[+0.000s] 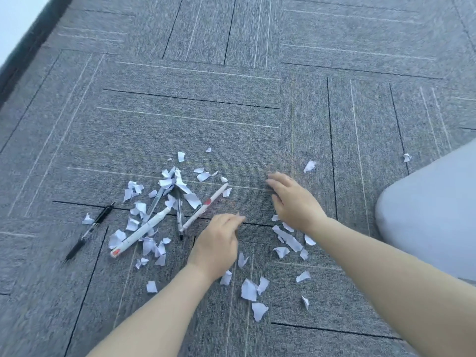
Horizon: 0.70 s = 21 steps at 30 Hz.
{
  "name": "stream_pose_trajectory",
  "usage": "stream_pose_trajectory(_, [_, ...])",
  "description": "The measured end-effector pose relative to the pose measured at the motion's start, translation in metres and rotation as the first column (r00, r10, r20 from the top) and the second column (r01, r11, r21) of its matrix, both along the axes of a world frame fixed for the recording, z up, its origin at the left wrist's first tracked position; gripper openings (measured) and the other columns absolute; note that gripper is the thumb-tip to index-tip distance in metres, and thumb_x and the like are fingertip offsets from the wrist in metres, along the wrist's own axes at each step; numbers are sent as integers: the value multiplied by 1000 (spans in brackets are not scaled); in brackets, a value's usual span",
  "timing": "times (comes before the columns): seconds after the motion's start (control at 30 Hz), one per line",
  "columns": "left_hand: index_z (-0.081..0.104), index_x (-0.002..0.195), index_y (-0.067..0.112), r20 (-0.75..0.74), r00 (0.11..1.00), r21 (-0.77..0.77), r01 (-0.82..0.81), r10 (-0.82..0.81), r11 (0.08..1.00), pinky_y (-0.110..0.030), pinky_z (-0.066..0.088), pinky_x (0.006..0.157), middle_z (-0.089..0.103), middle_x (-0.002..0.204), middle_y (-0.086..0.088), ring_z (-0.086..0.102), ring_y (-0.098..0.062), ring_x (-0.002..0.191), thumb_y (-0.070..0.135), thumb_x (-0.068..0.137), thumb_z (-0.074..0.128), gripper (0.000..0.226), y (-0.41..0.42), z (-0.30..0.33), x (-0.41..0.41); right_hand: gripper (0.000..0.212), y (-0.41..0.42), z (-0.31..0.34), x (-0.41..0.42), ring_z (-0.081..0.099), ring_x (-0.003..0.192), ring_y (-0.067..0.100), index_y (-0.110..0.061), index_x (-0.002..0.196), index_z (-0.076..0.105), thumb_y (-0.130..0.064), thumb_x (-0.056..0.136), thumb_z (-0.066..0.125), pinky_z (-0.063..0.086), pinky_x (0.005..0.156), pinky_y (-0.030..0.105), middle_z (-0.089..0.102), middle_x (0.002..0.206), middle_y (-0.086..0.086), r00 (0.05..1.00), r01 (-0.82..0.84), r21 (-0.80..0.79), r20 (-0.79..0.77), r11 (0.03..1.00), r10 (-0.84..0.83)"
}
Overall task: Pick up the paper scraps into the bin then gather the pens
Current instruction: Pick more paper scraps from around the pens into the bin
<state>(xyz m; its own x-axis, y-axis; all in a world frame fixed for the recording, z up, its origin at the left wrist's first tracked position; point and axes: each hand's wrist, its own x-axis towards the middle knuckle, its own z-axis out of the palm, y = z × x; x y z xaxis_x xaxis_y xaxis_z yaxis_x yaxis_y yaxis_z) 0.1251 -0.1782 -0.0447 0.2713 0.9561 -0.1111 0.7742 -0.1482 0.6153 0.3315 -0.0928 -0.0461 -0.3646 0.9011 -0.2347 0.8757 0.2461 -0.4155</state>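
Note:
Several torn white paper scraps (pixel 248 289) lie scattered on the grey carpet, thickest at the centre left. Among them lie two white pens (pixel 140 232) (pixel 203 207), a clear pen (pixel 154 204) and another clear one with a dark tip (pixel 179 217). A black pen (pixel 90 229) lies apart at the left. My left hand (pixel 216 244) hovers low beside the lower white pen's end, fingers loosely bent, holding nothing I can see. My right hand (pixel 291 199) reaches over the carpet, fingers spread downward; whether it touches is unclear. No bin is in view.
A grey trouser knee (pixel 427 212) rises at the right edge. A dark skirting strip (pixel 23 57) and pale wall run along the upper left corner. One stray scrap (pixel 407 157) lies far right; another (pixel 309 166) sits just beyond my right hand.

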Motion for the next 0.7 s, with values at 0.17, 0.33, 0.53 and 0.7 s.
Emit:
stream_pose_trajectory(0.17, [44, 137, 22, -83, 996, 44, 42, -39, 998, -42, 31, 112, 43, 143, 0, 32, -15, 136, 19, 91, 49, 46, 13, -9, -10, 34, -19, -6, 29, 38, 135, 27, -22, 125, 58, -20, 91, 53, 31, 112, 53, 48, 143, 3, 989, 138, 213, -83, 967, -123])
stream_pose_trajectory(0.33, [16, 150, 27, -101, 994, -147, 24, -39, 989, -38, 5, 119, 3, 159, 5, -4, -11, 145, 28, 96, 42, 59, 31, -11, 2, 56, 23, -17, 48, -3, 149, 19, -31, 149, 31, -47, 97, 42, 3, 117, 42, 9, 162, -3, 977, 208, -3, 34, 978, -208])
stream_pose_trajectory(0.53, [35, 144, 22, 77, 973, -132, 226, -217, 965, -22, 13, 115, 30, 152, 5, 19, -1, 140, 12, 96, 40, 49, -5, -9, -9, 51, -56, -15, 48, -1, 148, 6, -28, 148, 35, -40, 99, 40, 7, 119, 36, 16, 160, -12, 987, -115, -36, -115, 993, 110])
stream_pose_trajectory(0.7, [35, 144, 17, 39, 933, -38, 360, -359, 932, -28, 21, 116, 33, 150, 1, 21, -7, 141, 43, 86, 55, 67, -47, -7, -23, 58, -92, -7, 54, 21, 144, 6, -28, 149, 32, -40, 93, 45, 19, 115, 32, 26, 156, -13, 965, -172, 10, -200, 985, 170])
